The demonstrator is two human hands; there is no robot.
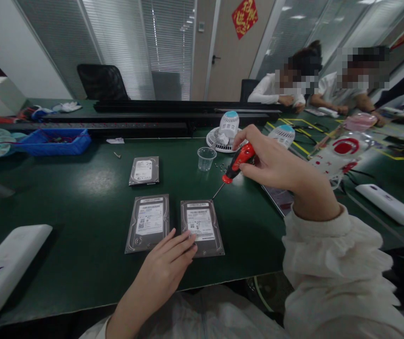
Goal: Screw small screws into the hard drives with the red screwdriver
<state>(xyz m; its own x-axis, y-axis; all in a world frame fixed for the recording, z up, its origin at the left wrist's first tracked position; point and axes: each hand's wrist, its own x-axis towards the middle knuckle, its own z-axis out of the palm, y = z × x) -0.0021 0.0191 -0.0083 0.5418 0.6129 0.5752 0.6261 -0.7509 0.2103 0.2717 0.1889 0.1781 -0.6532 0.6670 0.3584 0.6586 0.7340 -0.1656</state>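
Observation:
My right hand [263, 157] grips a red and black screwdriver [237, 163], its shaft slanting down to the top right corner of a hard drive [203, 223]. Fingers stretched out, my left hand [170, 261] lies flat on the lower left part of that same drive. Just left of it lies a second hard drive [148, 221], label up. Farther back is a third, smaller-looking hard drive [144, 170]. Beyond the screwdriver stand a clear plastic cup [206, 160] and several tiny screws [220, 166] on the green table.
White fans with blue tops [230, 123] stand at the back. A blue bin [59, 142] is at the far left. White power banks lie at the left [13, 268] and right [390, 203]. A clear bottle [344, 146] stands right of my arm; people sit beyond.

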